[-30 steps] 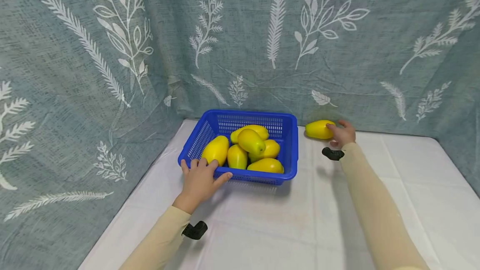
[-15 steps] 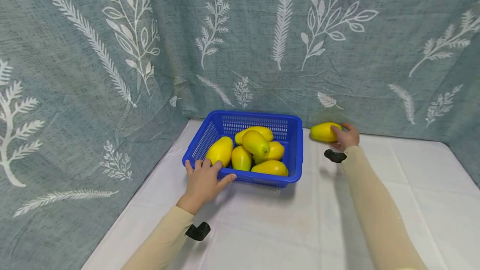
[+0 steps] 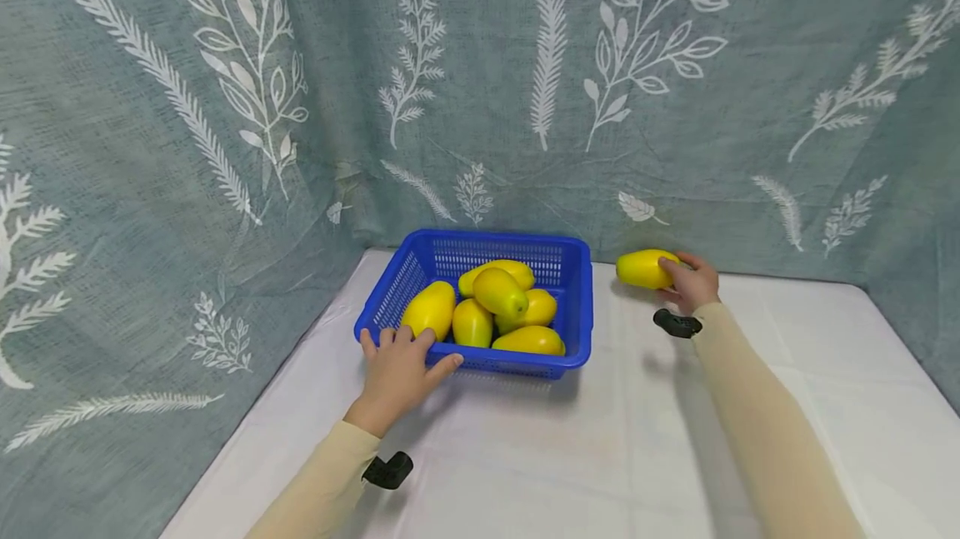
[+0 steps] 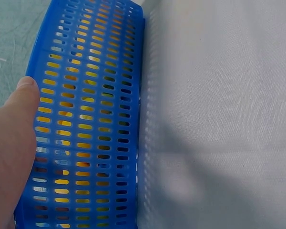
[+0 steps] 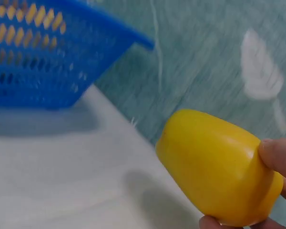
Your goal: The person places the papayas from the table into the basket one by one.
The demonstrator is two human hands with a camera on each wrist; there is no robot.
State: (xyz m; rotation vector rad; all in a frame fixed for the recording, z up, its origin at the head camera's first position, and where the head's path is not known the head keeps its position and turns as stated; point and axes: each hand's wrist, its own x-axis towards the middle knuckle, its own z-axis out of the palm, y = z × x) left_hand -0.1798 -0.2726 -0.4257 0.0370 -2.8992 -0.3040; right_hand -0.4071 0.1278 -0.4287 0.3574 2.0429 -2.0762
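Observation:
My right hand (image 3: 692, 281) grips a yellow papaya (image 3: 643, 269) by its right end, near the back edge of the table. In the right wrist view the papaya (image 5: 214, 167) is tilted, thumb on top and fingertips below, with its shadow apart from it on the cloth. To its left stands a blue plastic basket (image 3: 579, 306) holding several more yellow papayas (image 3: 498, 292), one lying on top of the others. My left hand (image 3: 397, 372) holds the basket's front left rim, fingers hooked over it. Its thumb (image 4: 26, 95) lies against the outer wall in the left wrist view.
A white cloth (image 3: 525, 456) covers the table. Grey-green curtains (image 3: 480, 89) with white leaf prints hang close behind the basket and along the left side. A black wrist camera (image 3: 388, 470) sits at the left wrist, another (image 3: 677, 323) at the right.
My right hand has closed its grip on the papaya and raised it slightly, drawing it a little to the right. The left hand stays on the basket rim. The head view has shifted slightly.

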